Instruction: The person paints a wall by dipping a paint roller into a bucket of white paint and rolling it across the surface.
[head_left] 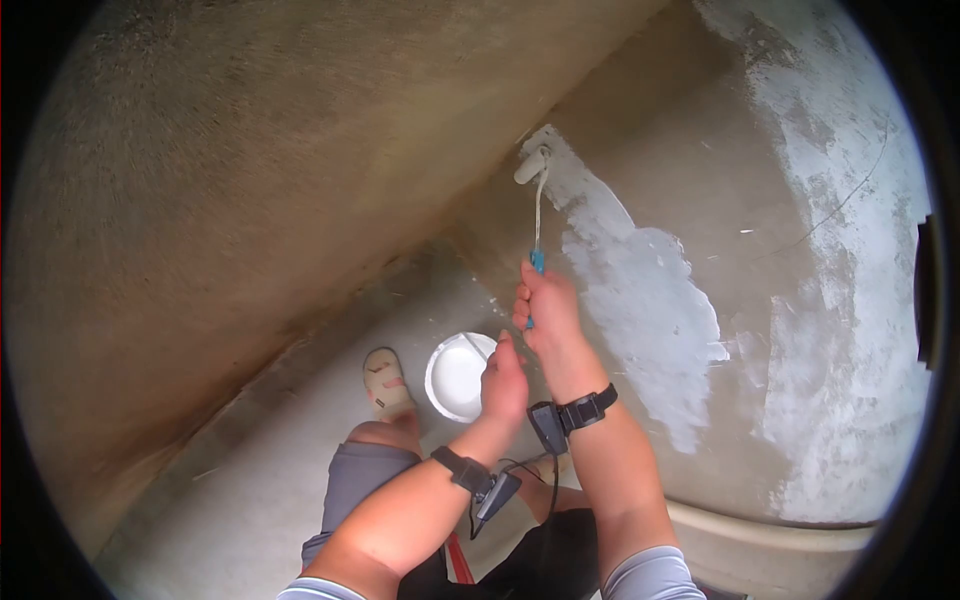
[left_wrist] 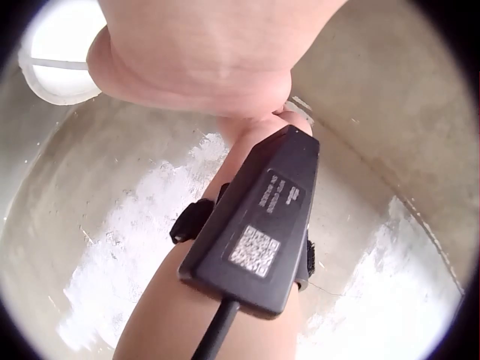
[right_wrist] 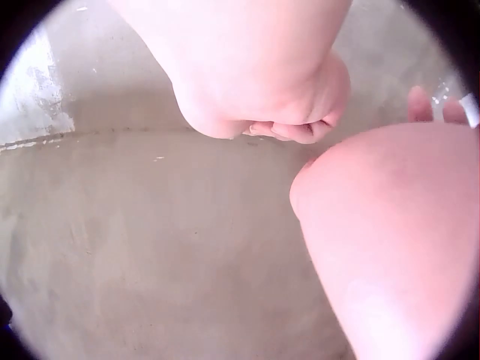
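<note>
My right hand (head_left: pixel 551 312) grips the blue handle (head_left: pixel 538 262) of a paint roller. The roller's white sleeve (head_left: pixel 533 165) lies against the curved concrete surface, at the upper end of a freshly coated white patch (head_left: pixel 640 290). Curled fingers of this hand (right_wrist: pixel 262 90) show at the top of the right wrist view. My left hand (head_left: pixel 505 385) is just below the right one, overlapping the edge of a white bucket (head_left: pixel 432 385). Two of its fingertips (right_wrist: pixel 420 105) stand straight and apart in the right wrist view; the rest are hidden.
A thin grey bar (left_wrist: pixel 56 64) crosses the bucket. To the left rises a brown, rough concrete wall (head_left: pixel 220 150). One foot in a beige shoe (head_left: pixel 385 382) stands left of the bucket. A wider white coating (head_left: pixel 840 300) covers the right side. A rounded pale ledge (head_left: pixel 770 535) runs behind.
</note>
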